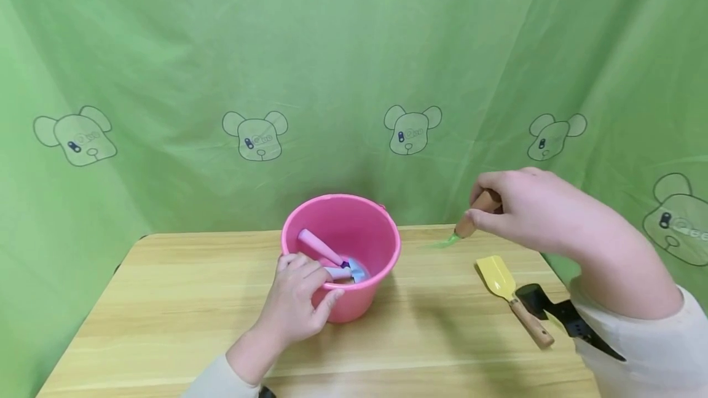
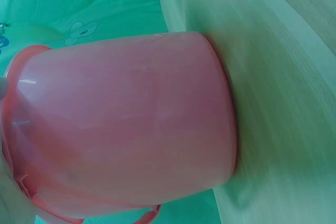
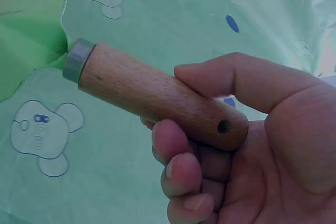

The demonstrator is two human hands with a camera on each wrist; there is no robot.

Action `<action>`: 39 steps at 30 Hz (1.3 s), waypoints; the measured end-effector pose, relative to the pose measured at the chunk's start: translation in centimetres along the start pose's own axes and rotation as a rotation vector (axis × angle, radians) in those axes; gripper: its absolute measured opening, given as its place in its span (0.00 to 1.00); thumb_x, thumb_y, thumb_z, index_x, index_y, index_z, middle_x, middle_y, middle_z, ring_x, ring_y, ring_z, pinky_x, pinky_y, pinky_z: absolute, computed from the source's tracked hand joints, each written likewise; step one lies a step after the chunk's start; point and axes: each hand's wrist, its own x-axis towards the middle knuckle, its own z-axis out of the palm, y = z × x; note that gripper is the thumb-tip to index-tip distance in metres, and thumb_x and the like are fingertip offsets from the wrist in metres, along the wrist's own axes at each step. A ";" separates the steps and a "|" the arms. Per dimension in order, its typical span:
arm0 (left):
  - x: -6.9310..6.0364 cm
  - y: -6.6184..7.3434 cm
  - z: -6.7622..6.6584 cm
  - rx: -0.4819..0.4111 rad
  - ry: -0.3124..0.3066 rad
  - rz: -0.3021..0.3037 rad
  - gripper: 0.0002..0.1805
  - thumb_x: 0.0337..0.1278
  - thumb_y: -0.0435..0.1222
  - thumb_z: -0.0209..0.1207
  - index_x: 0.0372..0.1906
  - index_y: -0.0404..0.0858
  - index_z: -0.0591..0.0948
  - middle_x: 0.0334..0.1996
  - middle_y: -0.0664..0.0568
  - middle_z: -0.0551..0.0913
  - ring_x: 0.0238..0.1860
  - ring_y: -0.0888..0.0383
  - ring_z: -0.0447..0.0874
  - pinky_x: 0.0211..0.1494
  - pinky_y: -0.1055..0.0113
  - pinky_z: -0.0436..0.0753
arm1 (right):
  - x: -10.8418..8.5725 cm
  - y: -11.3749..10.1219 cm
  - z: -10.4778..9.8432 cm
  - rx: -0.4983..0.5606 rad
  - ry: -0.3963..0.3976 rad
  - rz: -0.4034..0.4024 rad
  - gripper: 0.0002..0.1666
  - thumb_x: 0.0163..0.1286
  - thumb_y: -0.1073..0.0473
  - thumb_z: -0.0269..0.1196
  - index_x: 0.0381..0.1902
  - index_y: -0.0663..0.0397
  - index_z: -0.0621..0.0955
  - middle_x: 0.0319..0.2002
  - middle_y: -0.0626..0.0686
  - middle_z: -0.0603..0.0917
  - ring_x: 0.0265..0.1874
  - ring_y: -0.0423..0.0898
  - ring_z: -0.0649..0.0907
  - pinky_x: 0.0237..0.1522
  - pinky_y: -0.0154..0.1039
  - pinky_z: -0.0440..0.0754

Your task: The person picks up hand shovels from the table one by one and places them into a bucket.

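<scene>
A pink bucket (image 1: 354,303) stands on the table, and my left hand (image 1: 298,300) grips its near left rim, fingers over the edge and thumb outside. Inside the bucket lie a pink-handled tool (image 1: 321,246) and another with a pale handle (image 1: 338,273) near a light blue part. To the right of the bucket, above the table, my right hand (image 1: 520,210) holds the wooden handle (image 3: 157,90) of a tool with a green blade (image 3: 31,35). The bucket's side (image 2: 121,124) fills much of the left wrist view.
A yellow shovel (image 1: 498,276) with a wooden handle lies on the table (image 1: 442,349) at the right, beside a black-ended object (image 1: 531,300) partly by the right sleeve. A green curtain (image 1: 332,48) with printed bear heads hangs behind the table.
</scene>
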 end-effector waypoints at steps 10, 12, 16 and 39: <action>0.3 0.0 -0.1 -0.002 0.002 0.006 0.16 0.68 0.52 0.52 0.35 0.47 0.83 0.35 0.61 0.85 0.38 0.59 0.77 0.51 0.56 0.68 | 0.2 -1.0 -1.7 -0.004 0.052 -0.038 0.09 0.71 0.52 0.62 0.42 0.49 0.83 0.27 0.38 0.82 0.22 0.41 0.73 0.29 0.41 0.72; 0.3 -0.1 -0.1 0.000 0.002 0.004 0.16 0.69 0.52 0.52 0.35 0.47 0.83 0.35 0.61 0.85 0.38 0.59 0.77 0.51 0.56 0.68 | 0.3 -1.3 -1.8 0.009 0.061 -0.051 0.09 0.71 0.52 0.63 0.43 0.50 0.83 0.28 0.37 0.83 0.22 0.40 0.73 0.30 0.41 0.73; 0.3 -0.1 -0.2 0.004 0.000 0.001 0.17 0.69 0.52 0.51 0.34 0.47 0.83 0.35 0.61 0.85 0.38 0.58 0.77 0.51 0.55 0.68 | 0.6 -2.1 -1.8 0.042 0.071 -0.072 0.08 0.71 0.53 0.63 0.42 0.50 0.82 0.29 0.35 0.85 0.22 0.40 0.74 0.31 0.41 0.73; 0.1 0.2 -0.2 -0.005 -0.022 -0.020 0.12 0.65 0.51 0.56 0.39 0.50 0.84 0.38 0.64 0.85 0.37 0.61 0.76 0.51 0.56 0.67 | 4.4 -4.4 3.0 0.168 0.028 -0.171 0.03 0.68 0.60 0.64 0.34 0.52 0.79 0.29 0.38 0.86 0.25 0.40 0.78 0.32 0.40 0.77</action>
